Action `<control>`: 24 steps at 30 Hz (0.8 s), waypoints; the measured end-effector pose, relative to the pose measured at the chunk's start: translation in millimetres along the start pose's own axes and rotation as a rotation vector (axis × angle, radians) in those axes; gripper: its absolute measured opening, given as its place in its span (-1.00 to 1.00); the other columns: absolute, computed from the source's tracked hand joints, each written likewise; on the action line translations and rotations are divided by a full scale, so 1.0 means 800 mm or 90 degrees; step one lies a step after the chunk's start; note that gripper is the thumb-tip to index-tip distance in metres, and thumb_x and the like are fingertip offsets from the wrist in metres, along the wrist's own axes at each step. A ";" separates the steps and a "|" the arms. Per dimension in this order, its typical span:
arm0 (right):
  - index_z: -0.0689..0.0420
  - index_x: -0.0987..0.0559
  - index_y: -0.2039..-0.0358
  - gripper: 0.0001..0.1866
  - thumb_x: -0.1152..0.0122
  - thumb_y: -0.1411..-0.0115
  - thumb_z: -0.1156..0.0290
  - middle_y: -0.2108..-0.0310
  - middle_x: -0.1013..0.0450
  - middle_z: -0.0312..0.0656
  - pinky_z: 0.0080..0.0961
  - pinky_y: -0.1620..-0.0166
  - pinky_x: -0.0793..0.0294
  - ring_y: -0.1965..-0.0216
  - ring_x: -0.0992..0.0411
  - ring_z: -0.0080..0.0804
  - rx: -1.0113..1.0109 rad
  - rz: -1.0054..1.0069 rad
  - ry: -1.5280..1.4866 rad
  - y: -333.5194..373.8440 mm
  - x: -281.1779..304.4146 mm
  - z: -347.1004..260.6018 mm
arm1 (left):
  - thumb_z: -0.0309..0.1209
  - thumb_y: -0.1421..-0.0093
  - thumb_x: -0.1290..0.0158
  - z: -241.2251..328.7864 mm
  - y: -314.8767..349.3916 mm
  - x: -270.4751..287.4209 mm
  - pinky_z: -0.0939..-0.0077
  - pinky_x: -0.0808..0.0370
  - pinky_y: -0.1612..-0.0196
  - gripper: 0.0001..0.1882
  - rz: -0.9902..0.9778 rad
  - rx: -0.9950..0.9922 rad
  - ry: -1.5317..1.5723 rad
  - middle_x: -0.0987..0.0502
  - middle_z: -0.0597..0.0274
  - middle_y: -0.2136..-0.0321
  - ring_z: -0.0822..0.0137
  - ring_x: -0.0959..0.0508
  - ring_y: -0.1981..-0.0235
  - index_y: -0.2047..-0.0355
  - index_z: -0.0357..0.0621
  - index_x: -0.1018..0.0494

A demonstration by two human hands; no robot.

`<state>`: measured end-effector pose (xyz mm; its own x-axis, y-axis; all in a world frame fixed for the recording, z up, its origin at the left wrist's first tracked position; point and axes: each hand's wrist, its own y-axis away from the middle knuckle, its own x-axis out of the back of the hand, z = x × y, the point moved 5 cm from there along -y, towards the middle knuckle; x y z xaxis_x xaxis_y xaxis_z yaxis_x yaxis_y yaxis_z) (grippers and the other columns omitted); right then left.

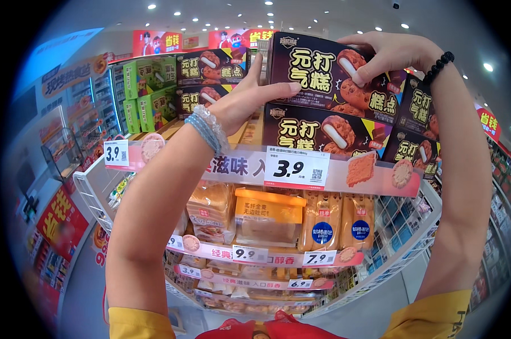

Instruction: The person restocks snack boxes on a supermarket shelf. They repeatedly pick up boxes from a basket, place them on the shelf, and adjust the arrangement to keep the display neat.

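Observation:
A dark purple pastry box point(309, 62), printed with chocolate cookies with white filling, is between my hands on top of a matching pastry box point(323, 127) on the display's top shelf. My left hand point(244, 104) holds its left end, thumb across the front and fingers up along the side. My right hand point(394, 53) grips its upper right, thumb pressed on the front and the other fingers over the top, partly hidden. More dark boxes point(416, 107) stand at the right. Further left are another dark stack point(204, 68) and several green boxes point(156, 107).
A shelf strip with a price tag point(297, 168) runs below the boxes. Lower shelves hold bagged bread point(269, 217) and long bread packs point(322, 223). The white wire rack point(402, 248) flares out at both sides. Store shelves point(66, 141) line the left.

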<state>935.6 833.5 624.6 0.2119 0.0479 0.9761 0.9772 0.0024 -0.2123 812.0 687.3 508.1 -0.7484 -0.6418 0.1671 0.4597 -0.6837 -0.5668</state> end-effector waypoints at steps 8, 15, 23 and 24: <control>0.07 -0.29 -0.08 -0.23 -0.28 0.21 0.17 0.24 -0.42 -0.20 -0.65 0.49 -0.39 0.33 -0.38 -0.56 0.024 -0.013 -0.040 0.004 -0.008 -0.016 | -0.22 0.01 -0.17 0.000 -0.004 0.016 0.39 -0.33 -0.01 -0.25 -0.016 0.041 -0.013 -0.34 0.19 0.05 0.33 -0.38 0.03 -0.11 -0.16 -0.05; 0.10 -0.29 -0.08 -0.21 -0.29 0.22 0.13 0.15 -0.39 -0.14 -0.54 0.27 -0.38 0.22 -0.38 -0.43 -0.030 0.027 -0.044 0.012 -0.005 -0.010 | -0.27 0.01 -0.18 0.005 -0.001 0.004 0.37 -0.27 -0.03 -0.27 -0.044 0.034 0.073 -0.33 0.21 0.04 0.34 -0.34 0.01 -0.11 -0.08 -0.07; 0.13 -0.26 -0.10 -0.23 -0.22 0.10 0.04 0.01 -0.31 -0.04 -0.44 0.09 -0.34 0.01 -0.29 -0.30 -0.011 0.061 -0.093 0.018 -0.004 -0.018 | 0.01 0.07 -0.15 0.028 0.038 0.028 0.21 -0.03 -0.16 0.09 0.050 0.048 -0.070 0.02 -0.03 -0.20 0.13 -0.02 -0.22 -0.24 -0.15 0.31; 0.14 -0.25 -0.11 -0.22 -0.21 0.09 0.01 -0.01 -0.28 -0.02 -0.43 0.06 -0.32 -0.02 -0.26 -0.28 -0.014 0.083 -0.093 0.018 -0.003 -0.013 | 0.02 0.06 -0.14 0.034 0.049 0.030 0.21 -0.03 -0.16 0.09 0.070 0.046 -0.090 0.03 -0.06 -0.20 0.12 -0.01 -0.22 -0.25 -0.14 0.31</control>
<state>949.2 823.1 619.4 0.3345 0.1901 0.9230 0.9419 -0.0358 -0.3340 824.7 635.7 511.6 -0.6194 -0.7528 0.2227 0.5716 -0.6269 -0.5293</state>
